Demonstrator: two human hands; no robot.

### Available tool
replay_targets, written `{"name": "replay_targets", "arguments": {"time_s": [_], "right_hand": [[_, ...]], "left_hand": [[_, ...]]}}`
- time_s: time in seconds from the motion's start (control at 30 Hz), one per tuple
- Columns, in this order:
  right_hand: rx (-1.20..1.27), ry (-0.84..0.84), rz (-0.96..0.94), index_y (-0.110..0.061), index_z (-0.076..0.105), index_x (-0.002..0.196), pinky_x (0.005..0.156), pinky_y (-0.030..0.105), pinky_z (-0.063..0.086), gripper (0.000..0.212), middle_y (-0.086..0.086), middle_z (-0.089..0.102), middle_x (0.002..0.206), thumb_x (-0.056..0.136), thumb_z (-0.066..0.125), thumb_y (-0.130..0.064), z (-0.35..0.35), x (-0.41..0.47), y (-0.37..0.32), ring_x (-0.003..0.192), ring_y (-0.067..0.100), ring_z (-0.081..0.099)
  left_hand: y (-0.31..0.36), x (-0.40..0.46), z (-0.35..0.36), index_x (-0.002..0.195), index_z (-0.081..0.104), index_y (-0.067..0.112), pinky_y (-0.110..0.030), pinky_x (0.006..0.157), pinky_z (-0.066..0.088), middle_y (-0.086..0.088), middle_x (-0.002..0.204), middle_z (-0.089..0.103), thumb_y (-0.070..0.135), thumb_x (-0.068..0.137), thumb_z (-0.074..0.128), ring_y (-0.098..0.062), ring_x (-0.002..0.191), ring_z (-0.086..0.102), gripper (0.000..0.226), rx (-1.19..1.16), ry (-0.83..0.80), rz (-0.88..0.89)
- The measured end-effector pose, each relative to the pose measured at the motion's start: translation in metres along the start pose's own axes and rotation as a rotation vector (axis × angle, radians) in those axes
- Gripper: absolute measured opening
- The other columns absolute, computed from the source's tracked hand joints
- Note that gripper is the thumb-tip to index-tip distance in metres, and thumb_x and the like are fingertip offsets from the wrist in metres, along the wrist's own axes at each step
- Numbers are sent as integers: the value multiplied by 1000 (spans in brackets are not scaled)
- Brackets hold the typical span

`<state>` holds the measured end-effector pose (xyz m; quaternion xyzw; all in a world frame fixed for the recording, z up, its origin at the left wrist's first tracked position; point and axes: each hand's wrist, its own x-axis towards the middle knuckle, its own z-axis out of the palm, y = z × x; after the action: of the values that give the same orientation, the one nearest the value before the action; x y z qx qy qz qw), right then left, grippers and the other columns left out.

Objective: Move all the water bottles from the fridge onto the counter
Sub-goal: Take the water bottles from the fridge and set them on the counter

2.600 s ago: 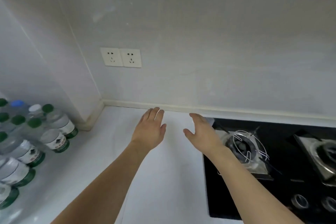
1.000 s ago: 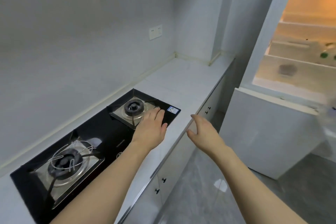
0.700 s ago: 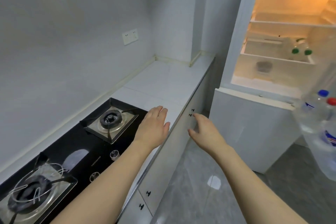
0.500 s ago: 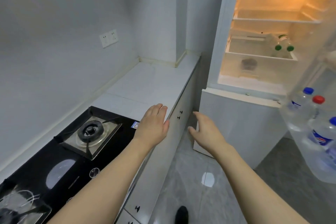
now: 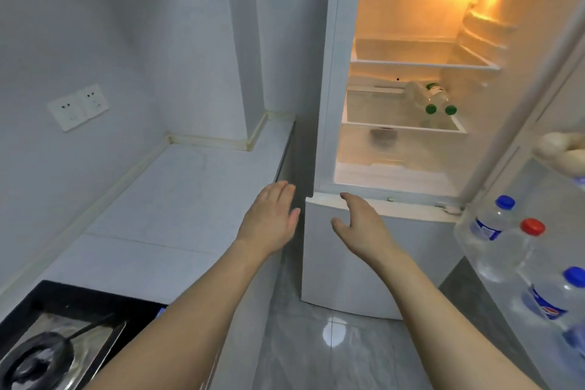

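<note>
1. In front of the open fridge (image 5: 329, 79) now: 2.6 s ago the view was on the counter corner, where a cluster of green-capped bottles lay at the left. The view has since been swung right, past the stove (image 5: 47, 348), onto the fridge interior.
2. Left hand (image 5: 269, 222): held flat with fingers straight and together, nothing carried, over the counter (image 5: 177, 199) edge. Pose is unchanged across the earlier frames.
3. Right hand (image 5: 361, 225): fingers spread and relaxed, nothing held, in front of the lower fridge door (image 5: 354, 269) near its top lip. No contact can be confirmed.
4. Task items left inside: two green-capped water bottles (image 5: 430, 98) are seen lying side by side in the drawer-like tray (image 5: 395, 128) under the glass shelf (image 5: 421, 65), caps toward the opening. Both are well apart from either hand.
5. Door rack at right: blue- and red-capped bottles (image 5: 493, 231) are stood there, with blue labels. Whether they count as water cannot be told.
6. Reading: a delivery trip is judged finished and a return for the next pickup is under way. At least two bottles are still to be moved.
7. Next move would call for a reach up and in over the tray wall. Rounded bottles lying loose could be rolled on contact.
</note>
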<state>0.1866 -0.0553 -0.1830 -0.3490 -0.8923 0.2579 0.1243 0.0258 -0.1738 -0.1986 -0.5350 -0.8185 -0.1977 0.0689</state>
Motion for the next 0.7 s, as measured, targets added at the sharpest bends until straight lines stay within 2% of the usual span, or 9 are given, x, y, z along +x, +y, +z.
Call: {"name": "replay_targets", "arguments": {"time_s": [0.47,0.7], "right_hand": [[16,116,114,-13,29,150,114,29,22,60,2,32,155,97,52,-29,-48,98,65,142,18,29],[28,183,108,-11,31,149,115,30,25,60,3,34,155,96,53,-28,-81,161,107,141,18,31]], "left_hand": [[37,149,48,144,36,9,-34,114,27,-7,151,34,30,100,45,-23,140,28,50,-63,-64,153],[67,223,79,145,36,10,-40,113,31,-9,153,32,31,100,45,-26,141,27,51,-55,-61,209]]}}
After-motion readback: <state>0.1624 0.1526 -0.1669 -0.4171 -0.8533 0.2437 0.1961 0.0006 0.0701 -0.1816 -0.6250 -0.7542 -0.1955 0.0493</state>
